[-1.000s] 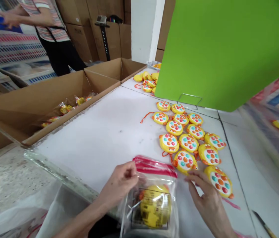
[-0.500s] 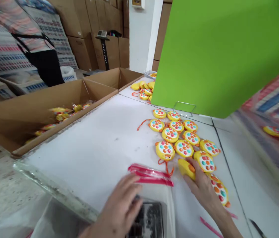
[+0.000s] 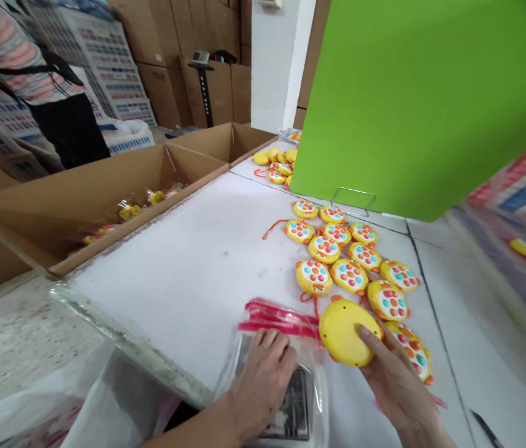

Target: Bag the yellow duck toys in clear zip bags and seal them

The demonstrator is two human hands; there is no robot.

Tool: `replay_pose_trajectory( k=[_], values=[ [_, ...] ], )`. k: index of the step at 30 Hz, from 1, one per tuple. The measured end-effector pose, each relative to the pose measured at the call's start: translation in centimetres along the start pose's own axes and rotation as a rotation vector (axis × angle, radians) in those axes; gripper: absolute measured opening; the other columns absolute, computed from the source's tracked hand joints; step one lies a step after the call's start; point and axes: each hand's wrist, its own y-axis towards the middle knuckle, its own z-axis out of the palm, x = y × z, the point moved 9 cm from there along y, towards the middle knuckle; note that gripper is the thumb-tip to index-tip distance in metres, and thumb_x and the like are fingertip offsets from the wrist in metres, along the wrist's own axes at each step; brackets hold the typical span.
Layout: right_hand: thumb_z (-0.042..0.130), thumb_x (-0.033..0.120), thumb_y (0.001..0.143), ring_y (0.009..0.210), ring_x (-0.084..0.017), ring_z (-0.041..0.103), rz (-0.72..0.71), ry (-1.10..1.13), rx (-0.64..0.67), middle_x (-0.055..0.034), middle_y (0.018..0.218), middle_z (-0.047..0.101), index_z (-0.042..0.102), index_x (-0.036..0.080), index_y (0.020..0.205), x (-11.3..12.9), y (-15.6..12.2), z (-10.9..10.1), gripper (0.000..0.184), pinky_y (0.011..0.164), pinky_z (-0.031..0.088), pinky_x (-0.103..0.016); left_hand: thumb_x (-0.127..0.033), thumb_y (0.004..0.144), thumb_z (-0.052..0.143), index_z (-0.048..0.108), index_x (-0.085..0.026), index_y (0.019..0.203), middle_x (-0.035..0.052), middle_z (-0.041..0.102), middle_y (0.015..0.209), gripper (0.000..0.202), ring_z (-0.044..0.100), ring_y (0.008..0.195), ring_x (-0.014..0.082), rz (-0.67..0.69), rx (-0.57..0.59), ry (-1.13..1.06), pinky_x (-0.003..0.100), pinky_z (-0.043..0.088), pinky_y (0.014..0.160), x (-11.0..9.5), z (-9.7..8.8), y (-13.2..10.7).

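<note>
My right hand [image 3: 393, 367] grips a yellow duck-shaped toy [image 3: 344, 333], its plain back with small screw holes turned up and my thumb lying across it. My left hand [image 3: 265, 379] rests with curled fingers on a clear plastic bag [image 3: 321, 392] just below its pink top strip [image 3: 281, 317]. Under the bag shows a dark rectangular object [image 3: 296, 398], partly hidden by my left hand. Beyond my hands lie several more yellow toys [image 3: 349, 275], face up with coloured dots, some with orange cords.
Open cardboard boxes [image 3: 117, 171] line the table's left edge, with wrapped toys inside. A green board [image 3: 412, 112] stands at the back right. More toys [image 3: 274, 163] are piled beside it. A knife [image 3: 484, 426] lies at lower right. A person [image 3: 48, 87] stands at far left.
My right hand has lifted the toy and tilted it back-side up, closer to the bag. My left hand has moved right and up, its fingers curling near the bag's pink strip.
</note>
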Motion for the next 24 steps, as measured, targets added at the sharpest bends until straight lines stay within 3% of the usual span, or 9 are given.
replay_pose_trajectory(
  k=[3, 8, 11, 14, 17, 20, 24],
  values=[
    [0.069, 0.038, 0.074, 0.107, -0.024, 0.054, -0.093, -0.083, -0.014, -0.0032, 0.121, 0.056, 0.048, 0.026, 0.123, 1.0, 0.2, 0.5, 0.055, 0.07, 0.055, -0.028, -0.017, 0.084, 0.05, 0.052, -0.017, 0.089, 0.0052, 0.053, 0.094, 0.006, 0.045, 0.088, 0.0229, -0.055, -0.017, -0.103, 0.041, 0.037, 0.083, 0.4, -0.7, 0.1],
    [0.067, 0.045, 0.074, 0.081, -0.018, 0.058, -0.156, -0.254, 0.014, -0.0022, 0.111, 0.057, 0.047, 0.026, 0.123, 1.6, -0.1, 1.3, 0.057, 0.052, 0.054, -0.024, -0.012, 0.074, 0.058, 0.046, -0.02, 0.112, 0.0053, 0.054, 0.11, 0.04, 0.044, 0.103, 0.0238, -0.205, -0.069, -0.402, 0.04, 0.037, 0.092, 2.3, -1.1, -0.5],
    [0.071, 0.043, 0.07, 0.079, -0.018, 0.056, -0.179, -0.251, 0.077, -0.0034, 0.107, 0.058, 0.047, 0.025, 0.124, 3.0, -0.5, 2.7, 0.062, 0.052, 0.056, -0.027, -0.008, 0.072, 0.055, 0.034, -0.021, 0.129, 0.0072, 0.05, 0.12, 0.062, 0.041, 0.113, 0.0244, -0.233, -0.069, -0.475, 0.043, 0.034, 0.099, 3.0, -0.6, -1.0],
    [0.074, 0.039, 0.067, 0.083, -0.02, 0.058, -0.232, -0.273, 0.1, -0.0043, 0.111, 0.057, 0.05, 0.026, 0.122, 5.3, -1.0, 4.0, 0.061, 0.054, 0.056, -0.027, -0.005, 0.07, 0.051, 0.026, -0.02, 0.135, 0.0092, 0.05, 0.119, 0.071, 0.042, 0.112, 0.0241, -0.242, -0.075, -0.503, 0.043, 0.035, 0.099, 3.3, -0.2, -1.3],
    [0.07, 0.041, 0.07, 0.074, -0.018, 0.058, -0.297, -0.364, 0.09, -0.0046, 0.105, 0.059, 0.055, 0.024, 0.115, 7.0, -1.4, 4.2, 0.05, 0.049, 0.054, -0.024, -0.004, 0.07, 0.049, 0.019, -0.02, 0.138, 0.009, 0.052, 0.113, 0.076, 0.046, 0.106, 0.0225, -0.248, -0.122, -0.535, 0.043, 0.038, 0.097, 3.4, -0.1, -1.5],
    [0.068, 0.046, 0.07, 0.065, -0.017, 0.058, -0.25, -0.572, 0.142, -0.0044, 0.096, 0.06, 0.051, 0.022, 0.116, 5.4, -1.6, 3.7, 0.054, 0.048, 0.054, -0.026, -0.004, 0.071, 0.048, 0.01, -0.022, 0.141, 0.008, 0.053, 0.111, 0.081, 0.049, 0.102, 0.0214, -0.253, -0.177, -0.578, 0.042, 0.04, 0.094, 3.7, -0.2, -1.7],
    [0.07, 0.05, 0.067, 0.054, -0.017, 0.058, -0.026, -0.707, 0.272, -0.0036, 0.083, 0.062, 0.049, 0.021, 0.111, -0.1, -2.0, 2.6, 0.058, 0.046, 0.053, -0.028, -0.009, 0.076, 0.049, 0.011, -0.024, 0.141, 0.0078, 0.053, 0.117, 0.077, 0.048, 0.106, 0.022, -0.2, -0.188, -0.59, 0.041, 0.038, 0.096, 3.5, -0.4, -1.6]
  ],
)
